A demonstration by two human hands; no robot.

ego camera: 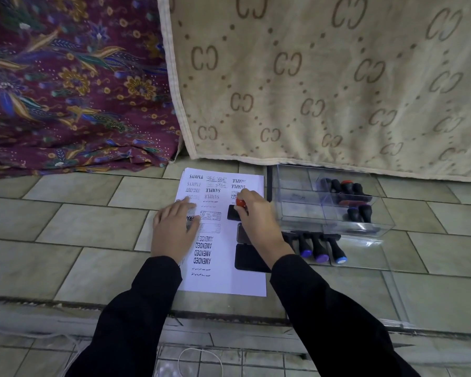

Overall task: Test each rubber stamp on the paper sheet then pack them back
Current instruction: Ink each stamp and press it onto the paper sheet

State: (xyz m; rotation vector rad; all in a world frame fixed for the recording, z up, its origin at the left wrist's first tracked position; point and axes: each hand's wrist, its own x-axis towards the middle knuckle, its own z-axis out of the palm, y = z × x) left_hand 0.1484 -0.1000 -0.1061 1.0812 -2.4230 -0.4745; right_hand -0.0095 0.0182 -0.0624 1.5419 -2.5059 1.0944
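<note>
Stamping is under way: my right hand curls round the red-topped stamp, which stands upright, handle up, long axis vertical, base on the paper under the grip. My left hand lies flat left of it (steadying, I judge). Next: lift straight, check print.

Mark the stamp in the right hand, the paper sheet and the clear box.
stamp (240, 202): head view, its red knob.
paper sheet (229, 281): head view, blank near corner.
clear box (290, 183): head view, bare left part.
</note>
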